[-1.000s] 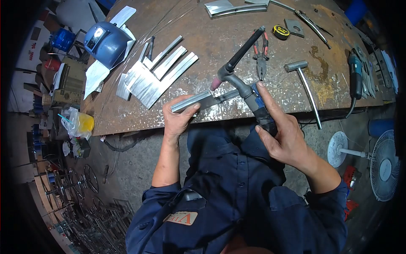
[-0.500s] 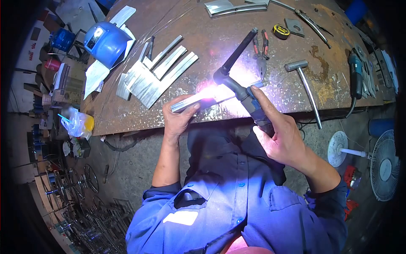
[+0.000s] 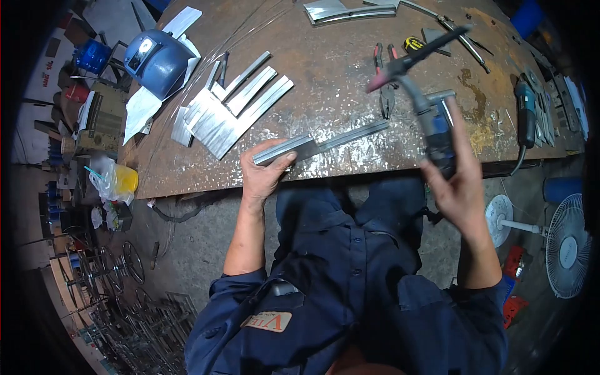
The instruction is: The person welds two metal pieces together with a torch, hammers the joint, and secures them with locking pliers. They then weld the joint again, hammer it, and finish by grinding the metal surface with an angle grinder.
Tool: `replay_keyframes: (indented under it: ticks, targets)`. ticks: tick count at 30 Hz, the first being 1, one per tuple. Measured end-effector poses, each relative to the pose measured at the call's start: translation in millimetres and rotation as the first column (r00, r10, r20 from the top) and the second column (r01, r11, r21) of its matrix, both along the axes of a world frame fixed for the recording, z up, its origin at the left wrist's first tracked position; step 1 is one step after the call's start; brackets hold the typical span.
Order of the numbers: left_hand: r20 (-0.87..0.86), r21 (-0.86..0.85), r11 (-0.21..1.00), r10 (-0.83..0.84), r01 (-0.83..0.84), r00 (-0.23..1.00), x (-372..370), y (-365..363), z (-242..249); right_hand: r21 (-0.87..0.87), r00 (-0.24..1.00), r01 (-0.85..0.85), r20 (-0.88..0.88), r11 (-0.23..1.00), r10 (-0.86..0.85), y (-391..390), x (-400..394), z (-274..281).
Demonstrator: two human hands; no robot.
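A metal workpiece [image 3: 306, 148], a wider block joined or touching a thin bar that points right, lies along the front edge of the table. My left hand [image 3: 264, 169] grips its left end, thumb on the near side. To the right, above the table's edge, my right hand [image 3: 459, 181] holds a welding torch [image 3: 431, 122], slightly blurred. The torch head points up and left, apart from the workpiece, with no arc lit. Pliers [image 3: 387, 94] with red handles lie behind the torch head. The hammer [image 3: 445, 100] is partly hidden by the torch and my right hand.
A blue welding mask [image 3: 159, 62] and several metal plates and bars [image 3: 215, 125] lie at the left. A tape measure [image 3: 414, 44] sits at the back, an angle grinder [image 3: 525, 112] at the right. A drink in a bag [image 3: 115, 180] stands left; a fan [image 3: 565, 247] is lower right.
The bright arc has gone out. My right hand has moved the torch right, away from the workpiece. My left hand and the workpiece have stayed in place.
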State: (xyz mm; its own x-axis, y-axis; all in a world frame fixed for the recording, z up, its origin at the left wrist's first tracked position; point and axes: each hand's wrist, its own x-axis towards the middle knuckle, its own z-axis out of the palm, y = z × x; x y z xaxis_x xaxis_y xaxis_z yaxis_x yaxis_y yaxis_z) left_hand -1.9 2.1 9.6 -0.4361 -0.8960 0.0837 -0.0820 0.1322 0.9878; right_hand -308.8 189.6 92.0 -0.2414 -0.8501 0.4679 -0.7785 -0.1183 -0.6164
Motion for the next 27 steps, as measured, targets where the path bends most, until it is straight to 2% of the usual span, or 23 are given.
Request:
replay_keyframes:
  ticks: [2,5,7,8,9,11,12,13,14,15,16,17,19,21,23,25,26,27]
  targets:
    - [-0.055,0.005,1.000,-0.020,0.021,0.998,-1.2,0.4,-0.3,0.188,0.979,0.179,0.059,0.966,-0.193,10.7,-23.8,9.5]
    - [-0.026,-0.073,0.997,-0.014,0.012,1.000,0.8,-2.1,-6.3,0.028,0.883,0.373,-0.319,0.927,-0.345,18.4,-81.2,-3.5]
    - [-0.053,0.019,0.999,-0.033,0.034,0.998,0.9,-2.6,-7.8,0.093,0.825,0.507,-0.339,0.857,-0.452,25.6,-124.7,-22.8]
    - [-0.060,0.030,0.999,-0.042,0.044,0.997,1.1,-2.8,-9.3,0.242,0.817,0.571,-0.261,0.784,-0.514,24.0,-133.5,-19.2]
    - [-0.059,0.035,0.998,-0.050,0.052,0.997,1.4,-3.9,-9.3,0.218,0.811,0.573,-0.287,0.790,-0.510,26.7,-164.1,-39.1]
    - [-0.055,0.026,0.999,-0.044,0.046,0.997,1.7,-4.0,-6.4,0.320,0.872,0.488,-0.140,0.812,-0.469,25.7,-215.1,-66.9]
    - [-0.021,0.031,0.998,-0.062,0.062,0.998,2.3,-4.0,-6.1,0.322,0.880,0.475,-0.151,0.819,-0.451,21.2,-221.0,-69.0]
    - [0.017,0.035,0.996,-0.083,0.082,0.996,2.9,-4.8,-4.9,0.376,0.858,0.508,-0.142,0.775,-0.493,17.4,-225.9,-72.2]
    - [0.076,-0.040,0.996,-0.072,0.075,0.994,2.7,-4.8,-3.1,0.429,0.833,0.537,-0.135,0.726,-0.537,14.6,-230.4,-76.2]
    - [0.073,-0.036,0.997,-0.059,0.062,0.996,2.6,-4.6,-2.0,0.430,0.840,0.529,-0.139,0.732,-0.525,9.3,-219.9,-73.2]
    - [0.043,0.005,0.996,-0.086,0.086,0.995,2.5,-4.4,-1.0,0.240,0.687,0.694,-0.503,0.678,-0.525,2.9,-196.4,-66.5]
    - [0.014,0.048,0.992,-0.117,0.116,0.993,2.1,-3.3,0.7,-0.004,0.403,0.770,-0.772,0.638,-0.491,-1.6,-172.5,-59.8]
    - [0.016,0.086,0.990,-0.117,0.115,0.993,0.8,-2.6,5.7,0.116,0.650,0.656,-0.590,0.746,-0.479,-12.3,-141.4,-56.3]
    - [0.090,0.094,0.990,-0.109,0.101,0.990,1.5,-1.7,7.8,0.127,0.758,0.487,-0.553,0.864,-0.346,-19.3,-109.1,-70.4]
    - [0.156,0.108,0.990,-0.103,0.087,0.982,5.8,-0.1,15.2,0.146,0.741,0.479,-0.595,0.866,-0.310,-26.2,-71.4,-77.8]
    - [0.193,-0.068,0.995,-0.059,0.073,0.979,14.2,-3.0,10.6,0.184,0.732,0.510,-0.606,0.840,-0.311,-31.2,-67.7,-85.3]
    - [0.194,-0.070,0.995,-0.057,0.072,0.979,15.8,-4.5,9.2,0.125,0.723,0.547,-0.570,0.828,-0.391,-32.6,-78.9,-103.2]
    - [0.241,-0.177,0.980,-0.049,0.093,0.969,17.3,-4.9,7.7,0.071,0.709,0.584,-0.529,0.809,-0.466,-35.4,-81.2,-108.2]
